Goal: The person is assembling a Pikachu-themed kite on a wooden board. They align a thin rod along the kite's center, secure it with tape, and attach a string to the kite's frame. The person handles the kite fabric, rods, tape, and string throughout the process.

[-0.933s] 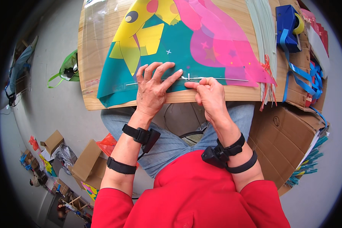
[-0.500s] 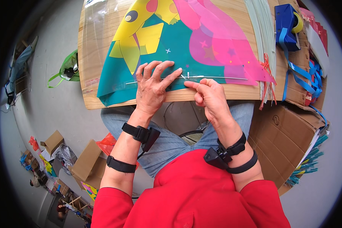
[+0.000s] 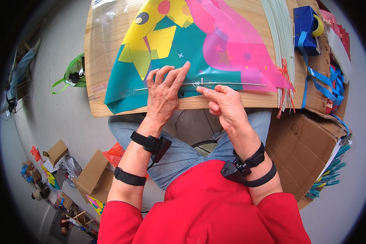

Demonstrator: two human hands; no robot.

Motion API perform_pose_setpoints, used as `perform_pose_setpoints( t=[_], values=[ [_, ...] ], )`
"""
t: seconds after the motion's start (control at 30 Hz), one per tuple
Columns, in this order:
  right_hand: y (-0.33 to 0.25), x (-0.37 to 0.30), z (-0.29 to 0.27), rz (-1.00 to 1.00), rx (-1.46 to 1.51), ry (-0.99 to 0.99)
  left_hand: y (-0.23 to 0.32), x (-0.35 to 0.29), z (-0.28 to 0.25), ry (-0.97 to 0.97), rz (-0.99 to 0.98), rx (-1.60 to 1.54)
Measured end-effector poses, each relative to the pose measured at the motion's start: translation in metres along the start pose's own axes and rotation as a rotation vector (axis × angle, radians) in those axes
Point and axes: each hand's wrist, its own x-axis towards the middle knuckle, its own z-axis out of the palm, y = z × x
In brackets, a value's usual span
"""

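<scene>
A thin printed plastic sheet [image 3: 191,44] in teal, pink and yellow lies spread over the wooden table. Along its near edge runs a slim white rod [image 3: 254,84], with a small clear piece of tape [image 3: 199,82] at about its middle. My left hand [image 3: 162,93] rests flat across the sheet and rod, left of the tape, fingers stretched out and holding nothing. From the right, my right hand [image 3: 227,103] touches the tape area with its extended index fingertip. Its other fingers are curled, and I see nothing held in it.
A bundle of long pale rods [image 3: 277,36], bound with red string, lies right of the sheet. Beyond it are a blue tape dispenser [image 3: 307,30] and blue strapping [image 3: 327,87]. A cardboard box [image 3: 297,150] stands below the table's right side. A green bag [image 3: 74,73] sits left.
My left index finger has lifted off the tape area and now points farther away over the sheet. My right fingertip stays near the tape, almost unmoved.
</scene>
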Motion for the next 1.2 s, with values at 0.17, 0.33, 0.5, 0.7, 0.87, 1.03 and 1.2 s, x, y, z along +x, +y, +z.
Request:
perform_pose_setpoints(
  t=[0.17, 0.33, 0.5, 0.7, 0.87, 1.03, 1.2],
  values=[
    [-0.004, 0.000, 0.000, -0.042, -0.039, 0.012, 0.000, 0.000, 0.000, -0.014, 0.006, 0.041],
    [-0.011, 0.000, 0.001, -0.094, -0.004, 0.025, -0.002, -0.002, 0.000, -0.027, 0.003, 0.015],
    [0.000, 0.003, 0.007, -0.109, -0.027, 0.049, -0.005, -0.003, 0.002, 0.021, 0.000, -0.074],
    [0.010, 0.013, 0.004, -0.127, -0.084, 0.068, -0.004, -0.003, 0.001, -0.013, 0.009, -0.028],
    [0.011, 0.011, 0.006, -0.185, -0.118, 0.050, -0.001, -0.002, -0.005, -0.066, 0.026, 0.044],
    [0.009, 0.006, 0.012, -0.247, -0.144, 0.020, -0.005, -0.004, 0.003, -0.002, -0.002, -0.058],
    [0.007, 0.007, 0.013, -0.209, -0.084, 0.004, -0.006, -0.004, 0.005, 0.020, 0.007, -0.087]
  ],
)
